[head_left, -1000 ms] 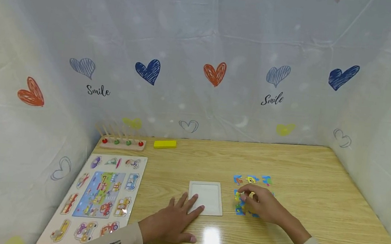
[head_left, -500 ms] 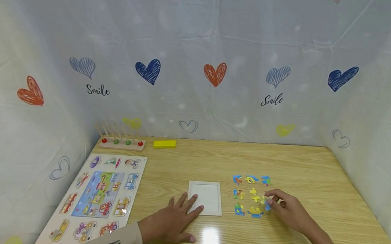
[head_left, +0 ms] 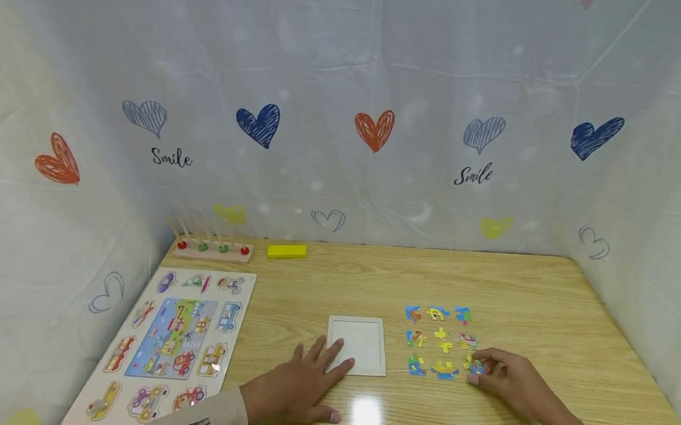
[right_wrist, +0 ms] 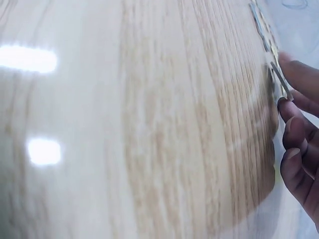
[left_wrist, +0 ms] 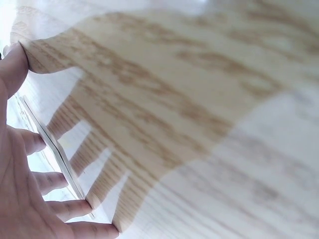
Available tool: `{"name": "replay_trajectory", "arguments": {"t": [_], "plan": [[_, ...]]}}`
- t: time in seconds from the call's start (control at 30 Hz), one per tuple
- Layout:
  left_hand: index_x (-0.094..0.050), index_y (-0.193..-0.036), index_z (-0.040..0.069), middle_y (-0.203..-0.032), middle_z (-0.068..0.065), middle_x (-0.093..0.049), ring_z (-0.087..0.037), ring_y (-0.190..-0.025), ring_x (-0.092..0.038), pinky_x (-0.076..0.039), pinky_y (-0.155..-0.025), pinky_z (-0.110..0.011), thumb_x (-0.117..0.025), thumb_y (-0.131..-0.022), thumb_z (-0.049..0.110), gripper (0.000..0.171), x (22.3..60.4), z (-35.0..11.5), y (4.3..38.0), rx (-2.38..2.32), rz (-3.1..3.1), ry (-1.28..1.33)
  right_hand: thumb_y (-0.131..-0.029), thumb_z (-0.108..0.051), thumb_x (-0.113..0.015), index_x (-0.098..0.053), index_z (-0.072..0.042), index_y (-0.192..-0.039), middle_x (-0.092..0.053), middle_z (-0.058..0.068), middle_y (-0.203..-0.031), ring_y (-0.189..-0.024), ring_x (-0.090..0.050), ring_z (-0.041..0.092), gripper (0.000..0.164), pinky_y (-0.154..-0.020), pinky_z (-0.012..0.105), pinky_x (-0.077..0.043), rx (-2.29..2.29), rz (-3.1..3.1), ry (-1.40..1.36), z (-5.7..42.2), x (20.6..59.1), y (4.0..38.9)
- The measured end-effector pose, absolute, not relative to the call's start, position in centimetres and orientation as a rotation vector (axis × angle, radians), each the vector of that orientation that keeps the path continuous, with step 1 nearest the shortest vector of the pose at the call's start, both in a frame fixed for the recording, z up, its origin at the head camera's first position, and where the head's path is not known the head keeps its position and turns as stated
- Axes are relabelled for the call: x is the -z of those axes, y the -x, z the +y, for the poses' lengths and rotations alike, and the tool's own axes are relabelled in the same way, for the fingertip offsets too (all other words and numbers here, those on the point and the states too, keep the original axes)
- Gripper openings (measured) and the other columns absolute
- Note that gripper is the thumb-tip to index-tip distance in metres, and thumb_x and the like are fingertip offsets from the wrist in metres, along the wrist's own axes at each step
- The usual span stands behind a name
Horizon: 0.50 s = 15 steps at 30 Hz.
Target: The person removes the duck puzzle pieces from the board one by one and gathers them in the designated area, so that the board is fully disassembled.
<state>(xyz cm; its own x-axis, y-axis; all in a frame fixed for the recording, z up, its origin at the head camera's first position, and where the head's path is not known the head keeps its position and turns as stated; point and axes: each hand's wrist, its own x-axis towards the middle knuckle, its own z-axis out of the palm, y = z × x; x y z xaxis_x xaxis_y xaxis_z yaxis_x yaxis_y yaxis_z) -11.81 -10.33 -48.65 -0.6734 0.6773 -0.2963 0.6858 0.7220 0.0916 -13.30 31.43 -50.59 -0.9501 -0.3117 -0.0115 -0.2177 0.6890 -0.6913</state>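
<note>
My right hand pinches a blue and yellow jigsaw piece at the near right corner of a grid of jigsaw pieces. In the right wrist view that piece appears edge-on between thumb and fingers, slightly tilted. Beside it lie a yellow and blue piece, a blue and green piece and several others, set apart in rows. My left hand lies spread with its fingertips on the lower left of a white square puzzle frame; the left wrist view shows straight fingers at the frame's edge.
A large picture puzzle board with vehicle shapes lies at the left. Behind it stands a wooden peg rack with red and green beads, next to a yellow block. A heart-patterned sheet encloses the table.
My right hand has moved right and slightly toward me, bringing a piece to the grid's near right corner. The pieces it covered are now visible. The left hand stays on the frame.
</note>
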Motion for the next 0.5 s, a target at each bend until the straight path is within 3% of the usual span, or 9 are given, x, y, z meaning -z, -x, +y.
{"name": "replay_trajectory", "arguments": {"t": [0.13, 0.5], "plan": [[-0.021, -0.162, 0.026, -0.168, -0.014, -0.017, -0.045, -0.151, -0.023, -0.037, -0.109, -0.064, -0.040, -0.095, 0.072, 0.084, 48.70, -10.33, 11.84, 0.037, 2.619, -1.070, -0.086, -0.034, -0.079, -0.067, -0.003, -0.119, -0.060, -0.002, -0.091, -0.071, -0.051, 0.003, 0.046, -0.065, 0.022, -0.047, 1.086, 2.768, 0.419, 31.49, 50.65, 13.34], [-0.021, -0.162, 0.025, -0.168, -0.014, -0.017, -0.045, -0.151, -0.023, -0.037, -0.109, -0.064, -0.039, -0.096, 0.071, 0.082, 48.73, -10.41, 11.85, 0.037, 2.614, -1.081, -0.085, -0.031, -0.080, -0.071, -0.009, -0.108, -0.061, -0.005, -0.089, -0.073, -0.049, 0.002, 0.033, -0.064, 0.021, -0.045, 1.031, 2.827, 0.427, 31.67, 50.65, 13.41]]}}
